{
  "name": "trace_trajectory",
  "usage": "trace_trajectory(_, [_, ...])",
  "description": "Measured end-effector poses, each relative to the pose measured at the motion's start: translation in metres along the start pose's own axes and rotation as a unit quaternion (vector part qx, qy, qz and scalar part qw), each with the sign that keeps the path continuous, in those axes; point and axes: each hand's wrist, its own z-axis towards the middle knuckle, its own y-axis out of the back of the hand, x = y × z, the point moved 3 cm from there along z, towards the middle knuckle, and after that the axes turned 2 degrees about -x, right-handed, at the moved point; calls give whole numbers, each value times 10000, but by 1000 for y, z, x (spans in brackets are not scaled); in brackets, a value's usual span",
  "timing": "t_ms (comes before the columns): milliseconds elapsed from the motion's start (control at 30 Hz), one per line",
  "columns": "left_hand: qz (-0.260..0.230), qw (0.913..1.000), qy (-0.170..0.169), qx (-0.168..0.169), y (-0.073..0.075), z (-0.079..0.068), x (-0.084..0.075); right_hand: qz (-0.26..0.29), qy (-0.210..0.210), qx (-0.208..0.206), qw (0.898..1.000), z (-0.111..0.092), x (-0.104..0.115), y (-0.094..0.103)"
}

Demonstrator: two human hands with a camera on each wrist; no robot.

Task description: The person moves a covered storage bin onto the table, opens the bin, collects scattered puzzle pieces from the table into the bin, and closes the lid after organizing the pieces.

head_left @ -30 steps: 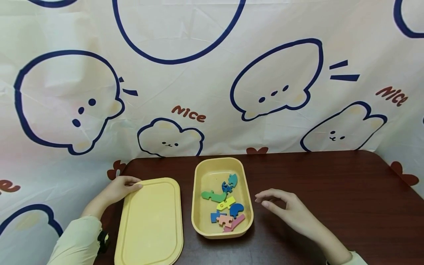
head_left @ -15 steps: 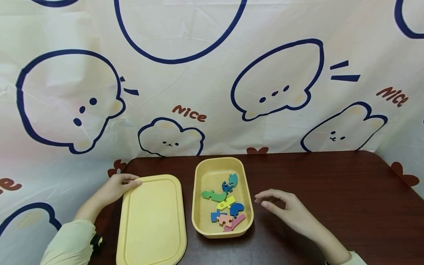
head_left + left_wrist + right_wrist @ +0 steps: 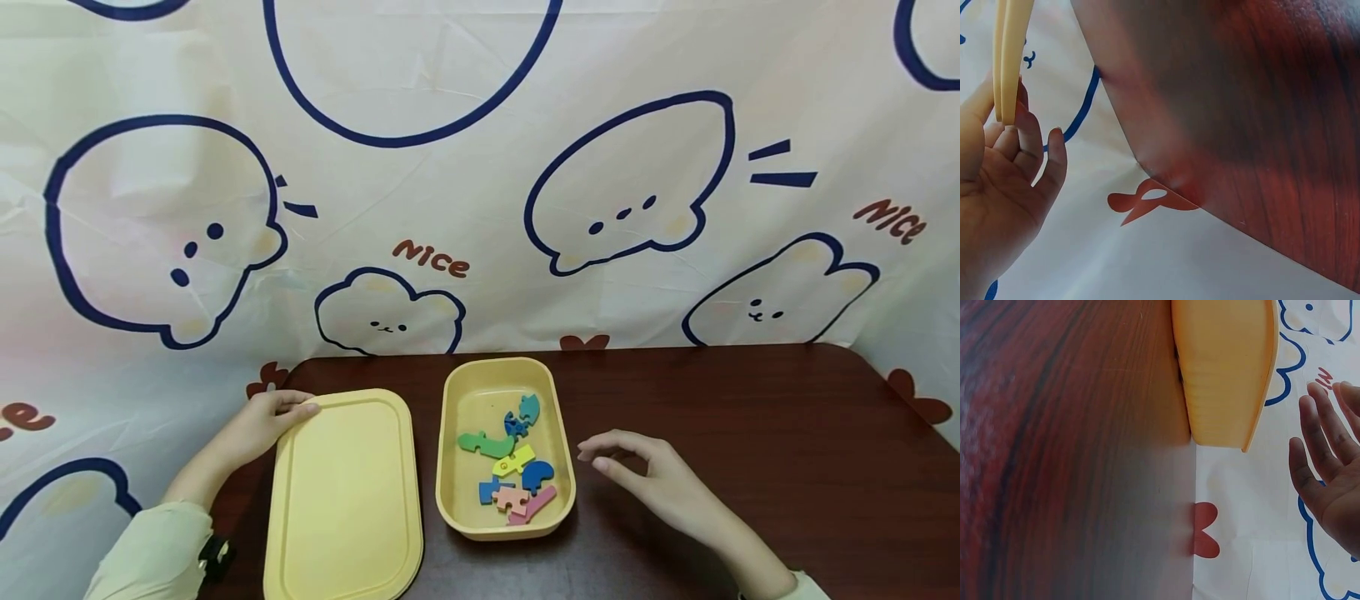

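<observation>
My left hand (image 3: 262, 427) pinches a flat yellow lid (image 3: 345, 500) with a rounded rim at its far left corner. The left wrist view shows the lid's edge (image 3: 1011, 56) between thumb and fingers, raised off the tabletop. To the right of the lid stands a yellow rectangular box (image 3: 467, 387). Inside it lie puzzle pieces, among them a green one (image 3: 486, 444), a yellow one (image 3: 514, 460), a salmon one (image 3: 512, 500) and a dark blue one (image 3: 537, 476). Just right of the box, my right hand (image 3: 652, 475) holds nothing, its fingers loosely bent and apart from the box wall.
The dark brown wooden table (image 3: 750, 433) reaches out to the right of the box. Behind it hangs a white cloth (image 3: 495, 208) printed with blue outlines and brown words. The table's left edge runs under the left forearm.
My left hand and the lid have moved slightly up in the head view, and the lid's near right corner has shifted a little right. My right hand and the box stay where they were.
</observation>
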Motion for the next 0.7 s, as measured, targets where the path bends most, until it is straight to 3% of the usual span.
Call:
trace_trajectory(267, [-19, 9996, -235, -176, 6, -1, -8, -85, -52, 12, 9999, 0, 0, 0])
trace_trajectory(700, [82, 9992, -311, -223, 14, -3, -26, -32, -23, -8, 10000, 0, -2, 0])
